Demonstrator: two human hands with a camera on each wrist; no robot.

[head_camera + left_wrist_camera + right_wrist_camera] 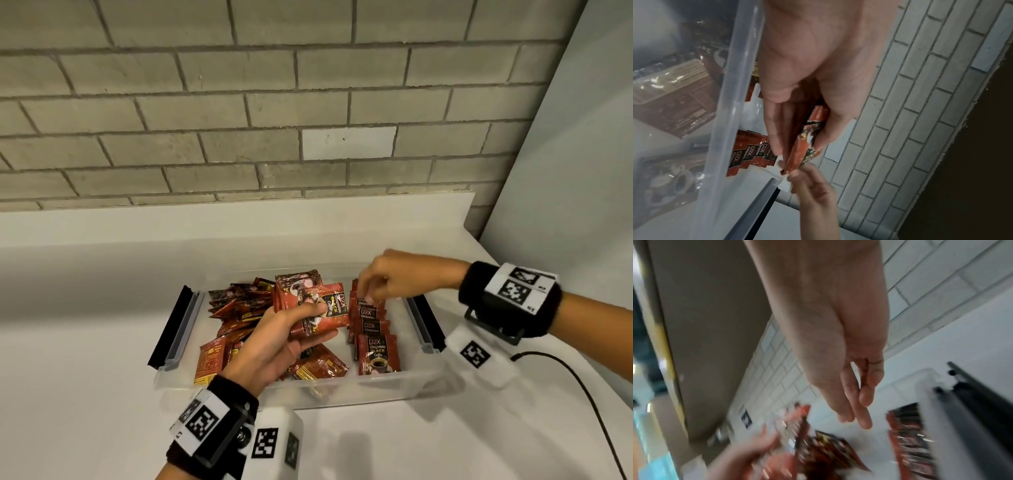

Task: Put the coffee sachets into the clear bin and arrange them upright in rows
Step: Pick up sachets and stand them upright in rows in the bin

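1. Fingers and thumb of the left hand (pixel 274 337) are curled round a stack of sachets (pixel 313 308), held upright over the middle of the clear bin (pixel 387 385); in the left wrist view the thumb presses the stack against the fingers.
2. The right hand (pixel 390 277) hovers over the far right part of the bin, fingers pointing down toward the top of the row of sachets (pixel 371 329). The head view is blurred there and the right wrist view shows straight fingers with nothing clearly between them, so I cannot tell whether it grasps a sachet.
3. The row stands upright along the right wall of the bin, fronts facing the person, one behind another, the nearest sachet (pixel 378 354) showing a coffee cup print.
4. A loose pile of sachets (pixel 236 308) lies at mixed angles in the left half of the bin, some flat, some leaning; a few more lie flat under the left hand near the front wall.
5. The bin has a black latch (pixel 171 329) folded out at its left end and another at its right end.
6. The bin sits on a white worktop (pixel 85 325) in front of a grey brick wall (pixel 239 102).
7. A black cable (pixel 582 387) runs across the worktop at the right, near the right wrist.
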